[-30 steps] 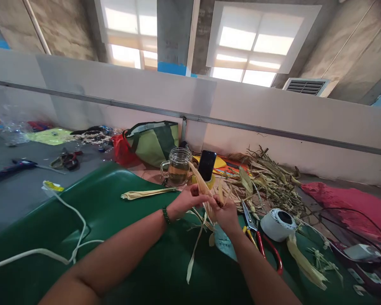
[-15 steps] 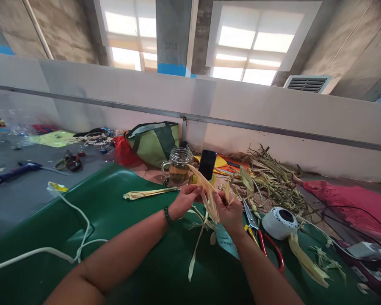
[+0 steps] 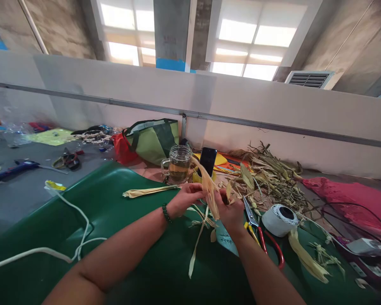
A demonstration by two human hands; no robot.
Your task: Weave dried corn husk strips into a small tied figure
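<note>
A pale strip of dried husk (image 3: pixel 211 195) is stretched between my two hands above the green mat (image 3: pixel 114 279). My left hand (image 3: pixel 188 198), with a dark green bead bracelet at its wrist, pinches the husk from the left. On the right side my right hand (image 3: pixel 231 209) grips the same husk, and a small husk piece (image 3: pixel 229 191) stands up by its fingers. Knotted husk strips (image 3: pixel 195 250) lie below the hands. A folded husk bundle (image 3: pixel 147 192) rests on the mat to the left.
Behind the hands stand a glass mug (image 3: pixel 178 165) and a phone (image 3: pixel 208 161). At the right lie red-handled scissors (image 3: pixel 262 237), a white string spool (image 3: pixel 280 220) and a heap of dry stalks (image 3: pixel 276 182). A white cord (image 3: pixel 82 220) crosses the mat's left side.
My left hand has moved slightly right, closer to my right hand. The husk between them is drawn together and hangs narrower. The camera view has shifted a little.
</note>
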